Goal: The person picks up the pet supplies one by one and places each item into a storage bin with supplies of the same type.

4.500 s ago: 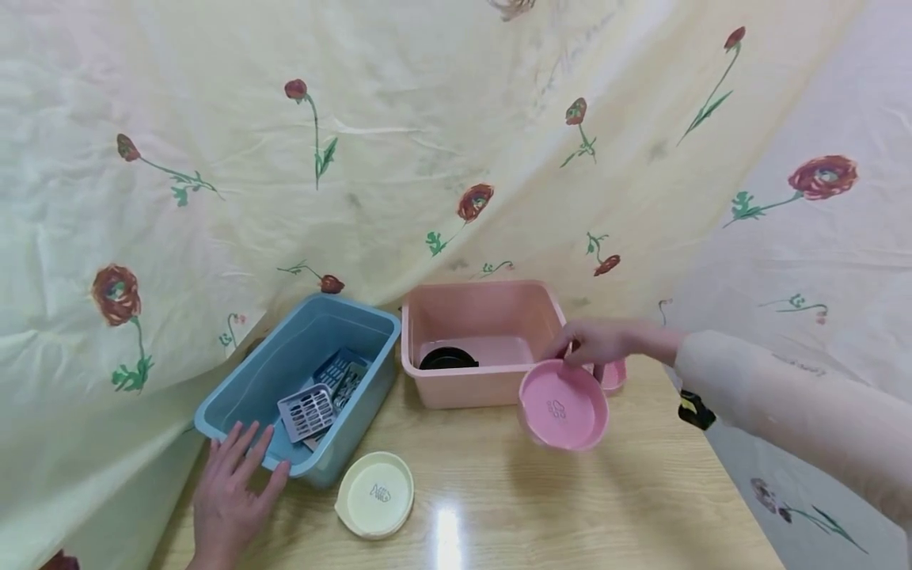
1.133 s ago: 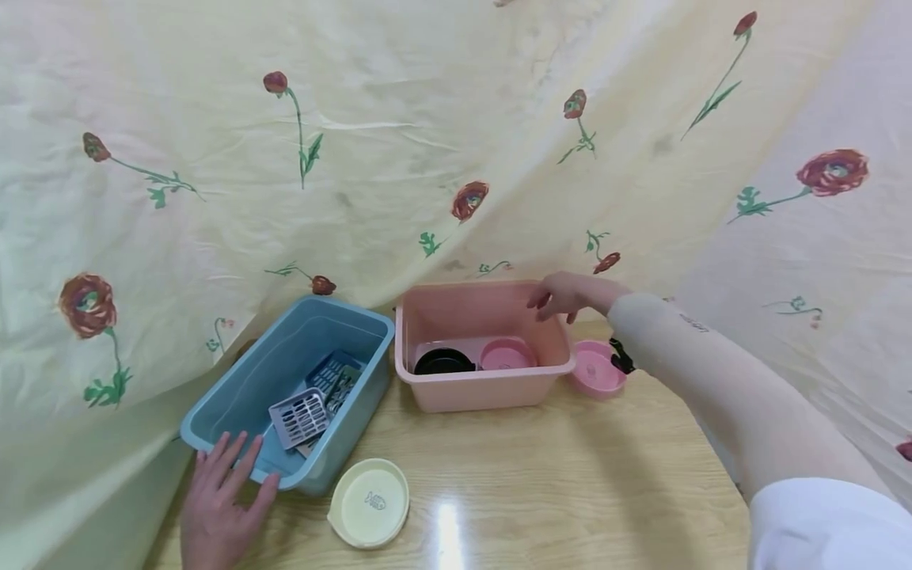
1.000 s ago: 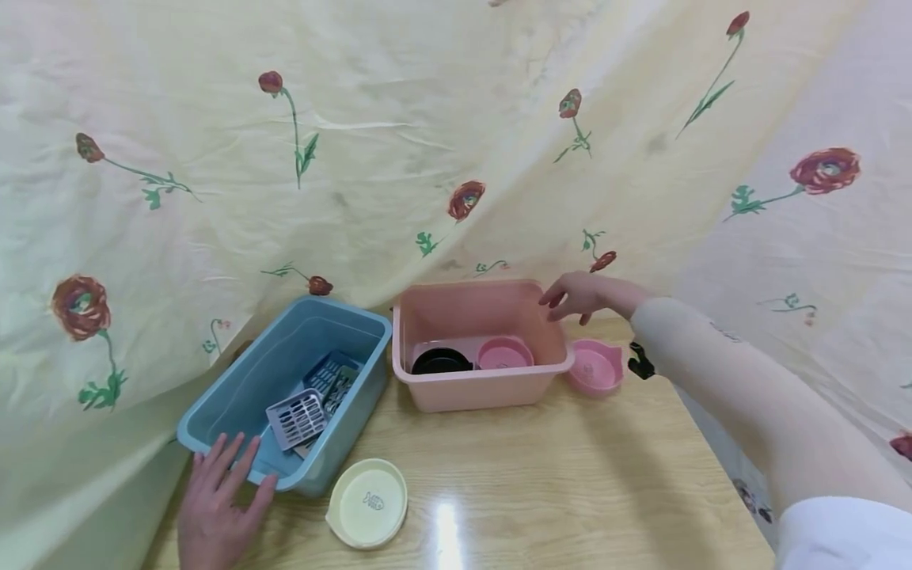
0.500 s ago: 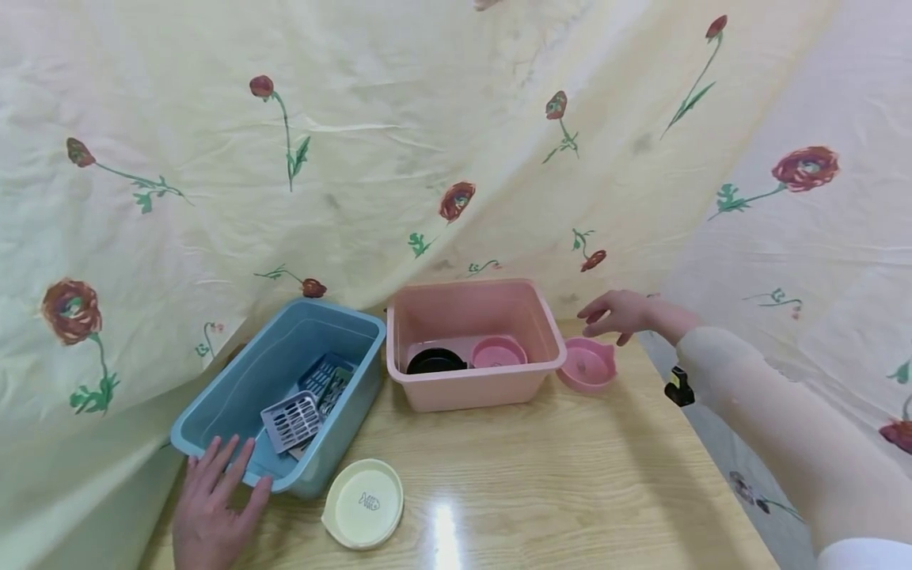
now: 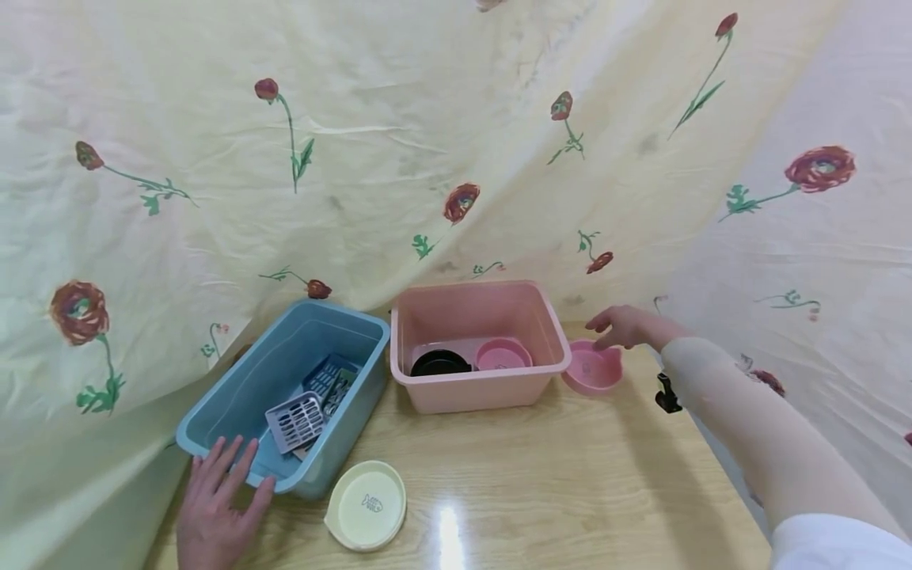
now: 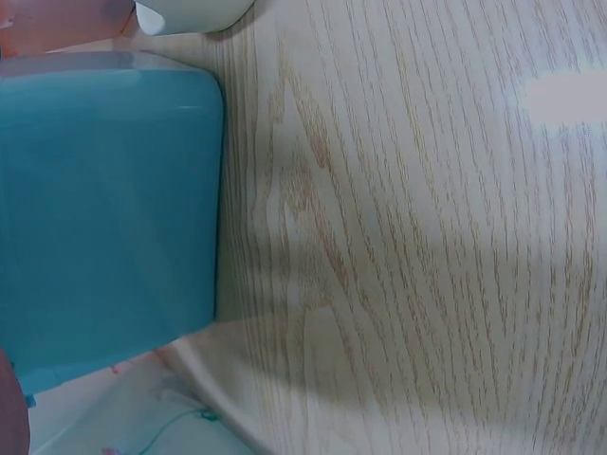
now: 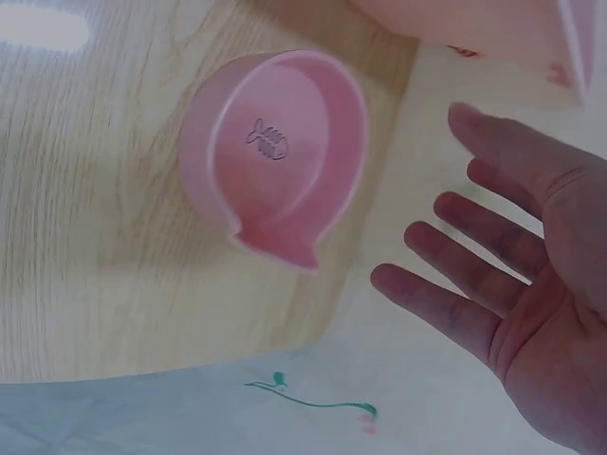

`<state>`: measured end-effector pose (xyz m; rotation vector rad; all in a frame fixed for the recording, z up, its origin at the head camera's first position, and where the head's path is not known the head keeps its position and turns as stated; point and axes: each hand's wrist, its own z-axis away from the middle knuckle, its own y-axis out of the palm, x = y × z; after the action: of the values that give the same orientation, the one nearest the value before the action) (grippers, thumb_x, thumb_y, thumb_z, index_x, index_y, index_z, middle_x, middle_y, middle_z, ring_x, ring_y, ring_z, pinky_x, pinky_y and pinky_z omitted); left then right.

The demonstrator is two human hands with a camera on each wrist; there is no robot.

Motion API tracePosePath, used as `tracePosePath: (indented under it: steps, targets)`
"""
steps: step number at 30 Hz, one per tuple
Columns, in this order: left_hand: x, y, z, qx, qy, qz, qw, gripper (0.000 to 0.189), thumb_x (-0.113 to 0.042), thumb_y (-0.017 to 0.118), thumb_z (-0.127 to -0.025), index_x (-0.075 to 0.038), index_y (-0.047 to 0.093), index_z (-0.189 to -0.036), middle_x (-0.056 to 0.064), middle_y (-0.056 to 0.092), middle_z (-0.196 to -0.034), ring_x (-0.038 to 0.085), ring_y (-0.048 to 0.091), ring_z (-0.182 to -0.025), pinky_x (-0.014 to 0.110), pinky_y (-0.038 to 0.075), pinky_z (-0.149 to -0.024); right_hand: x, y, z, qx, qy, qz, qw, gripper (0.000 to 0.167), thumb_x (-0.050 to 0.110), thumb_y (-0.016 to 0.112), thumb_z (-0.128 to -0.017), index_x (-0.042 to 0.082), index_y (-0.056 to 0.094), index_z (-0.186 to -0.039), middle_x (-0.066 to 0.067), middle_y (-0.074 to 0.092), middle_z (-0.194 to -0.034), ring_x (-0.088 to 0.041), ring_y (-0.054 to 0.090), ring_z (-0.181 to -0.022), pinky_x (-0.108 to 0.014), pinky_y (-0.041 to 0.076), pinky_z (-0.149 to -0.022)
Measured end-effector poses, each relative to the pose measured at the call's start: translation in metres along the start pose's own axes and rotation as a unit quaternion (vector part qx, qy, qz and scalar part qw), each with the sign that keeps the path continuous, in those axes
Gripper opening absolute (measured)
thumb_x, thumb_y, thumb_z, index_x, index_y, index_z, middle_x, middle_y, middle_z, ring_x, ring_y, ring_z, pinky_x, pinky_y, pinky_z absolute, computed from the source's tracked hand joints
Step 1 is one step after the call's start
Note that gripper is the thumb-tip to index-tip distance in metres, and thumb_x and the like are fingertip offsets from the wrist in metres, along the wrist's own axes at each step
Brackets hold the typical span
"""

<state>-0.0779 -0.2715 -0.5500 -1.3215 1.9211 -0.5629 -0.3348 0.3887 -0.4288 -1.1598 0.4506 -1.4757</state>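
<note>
My right hand (image 5: 627, 326) reaches over the far rim of a pink bowl (image 5: 593, 372) on the table. In the right wrist view, the spread fingers of that hand (image 7: 531, 246) stand apart from the bowl (image 7: 275, 142), which has a pointed-eared edge and a fishbone print. My left hand (image 5: 221, 507) rests with spread fingers at the near rim of a blue bin (image 5: 359, 408); only a sliver of it shows in the left wrist view. In the pink bin (image 5: 477, 396) lie another pink bowl (image 5: 503, 355) and a black dish (image 5: 439, 362).
A cream bowl (image 5: 366, 507) sits on the wooden table (image 5: 541, 475) before the blue bin. Inside the blue bin lie a grey slotted piece (image 5: 295, 422) and several other slotted things. Flowered cloth (image 5: 385, 158) hangs behind; the table's edge runs down the right.
A pink bowl that my right hand held earlier now lies in the pink bin. That hand has moved right, from over the bin to the other pink bowl. The left hand stays put.
</note>
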Motion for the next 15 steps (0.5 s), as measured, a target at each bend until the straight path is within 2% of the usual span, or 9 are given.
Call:
tracePosePath:
  steps: [4,10,15]
  targets:
    - [0.0,0.001,0.001,-0.001,-0.003,0.001,1.0,0.075,-0.069,0.051,-0.104,-0.005,0.071,-0.137,0.03,0.064,-0.142,0.044,0.047,-0.149,0.052,0.016,-0.133,-0.012,0.004,-0.013,-0.015,-0.005,0.02,0.9997,0.055,0.014,0.079,-0.096,-0.007,0.06,-0.143,-0.036,0.059,-0.144,-0.055,0.06,-0.129,-0.06,0.06,-0.098]
    - [0.0,0.002,0.002,-0.006,0.003,0.008,0.9999,0.074,-0.069,0.052,-0.103,-0.006,0.071,-0.138,0.03,0.064,-0.141,0.042,0.046,-0.15,0.051,0.016,-0.134,-0.023,0.01,-0.031,-0.025,-0.019,0.059,0.9978,0.053,0.011,0.079,-0.094,-0.01,0.061,-0.14,-0.037,0.063,-0.137,-0.055,0.059,-0.129,-0.063,0.054,-0.105]
    - [0.001,0.002,0.0,-0.01,0.016,0.017,0.9997,0.07,-0.066,0.055,-0.104,-0.006,0.071,-0.138,0.03,0.064,-0.141,0.041,0.046,-0.151,0.051,0.017,-0.133,-0.029,0.018,-0.043,-0.02,0.014,0.023,0.9994,0.052,0.008,0.074,-0.098,-0.008,0.058,-0.145,-0.038,0.057,-0.145,-0.055,0.056,-0.132,-0.064,0.052,-0.107]
